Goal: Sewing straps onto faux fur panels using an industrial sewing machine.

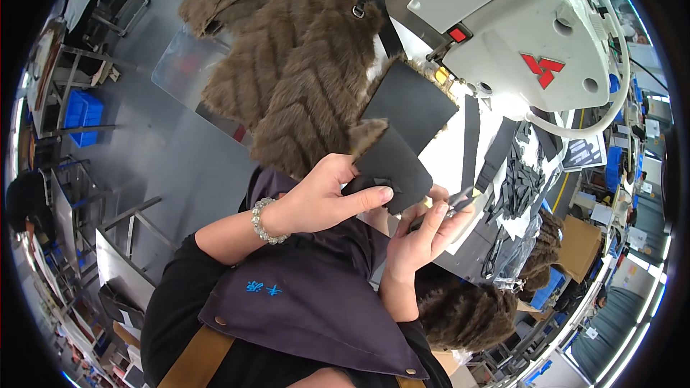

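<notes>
Left hand [320,197] clamps a black, smooth, flat panel edged with brown fur [394,164], its thumb pressed along the face and its fingers mostly hidden behind. That panel is near the middle of the view. At 4 o'clock from it, the right hand [420,238] is curled around a small, dark, pointed metal tool [460,202]; whether its fingertips also touch the panel cannot be told. At 11 o'clock lies a thick brown fur piece with chevron ridges [305,68]. A larger black flat sheet [419,103] sits at 1 o'clock, just beyond the panel. Between 1 and 2 o'clock stands a pale grey machine housing with a red emblem [496,61]. Narrow black strips [522,185] are heaped at 3 o'clock.
</notes>
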`<state>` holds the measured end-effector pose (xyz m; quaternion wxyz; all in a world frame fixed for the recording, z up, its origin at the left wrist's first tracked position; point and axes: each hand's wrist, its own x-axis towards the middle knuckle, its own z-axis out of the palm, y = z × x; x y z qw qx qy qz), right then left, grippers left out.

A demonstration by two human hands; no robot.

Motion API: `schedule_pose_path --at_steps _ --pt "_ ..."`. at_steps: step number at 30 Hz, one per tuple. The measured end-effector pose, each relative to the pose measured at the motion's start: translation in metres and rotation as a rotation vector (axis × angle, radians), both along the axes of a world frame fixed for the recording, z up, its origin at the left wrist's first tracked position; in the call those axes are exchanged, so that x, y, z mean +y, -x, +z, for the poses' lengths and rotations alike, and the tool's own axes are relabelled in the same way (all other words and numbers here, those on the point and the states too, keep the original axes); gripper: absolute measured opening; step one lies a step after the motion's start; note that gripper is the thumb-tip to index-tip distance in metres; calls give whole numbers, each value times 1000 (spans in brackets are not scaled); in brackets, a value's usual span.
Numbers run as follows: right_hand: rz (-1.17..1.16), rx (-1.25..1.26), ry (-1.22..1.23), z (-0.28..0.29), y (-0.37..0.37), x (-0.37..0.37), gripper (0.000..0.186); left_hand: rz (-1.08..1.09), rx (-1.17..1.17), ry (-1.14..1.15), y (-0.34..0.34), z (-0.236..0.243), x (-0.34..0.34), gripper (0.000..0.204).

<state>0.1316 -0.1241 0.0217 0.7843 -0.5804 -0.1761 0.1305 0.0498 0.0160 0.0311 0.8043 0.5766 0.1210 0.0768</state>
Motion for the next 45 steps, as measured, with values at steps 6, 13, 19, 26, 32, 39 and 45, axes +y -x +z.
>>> schedule_pose_path --at_steps 6,13,19,26,32,39,45 --pt "6 193 115 -1 -12 16 43 0 129 74 -4 -5 -2 33" --pt "-83 32 57 -20 -6 22 40 590 -221 -1013 -3 -12 5 62" --pt "-84 -1 57 -29 5 19 36 412 -157 -1281 2 -6 12 45" --pt "-55 -90 65 -20 10 14 33 438 -227 -1159 2 1 5 34" --pt "-73 -172 82 -16 14 14 32 511 -308 -1293 -1 -7 1 26" --pt "-72 -171 84 -11 14 11 31 454 -343 -1240 1 -6 1 19" --pt "-161 -135 72 -15 13 13 36 456 -246 -1470 -4 -4 -11 16"
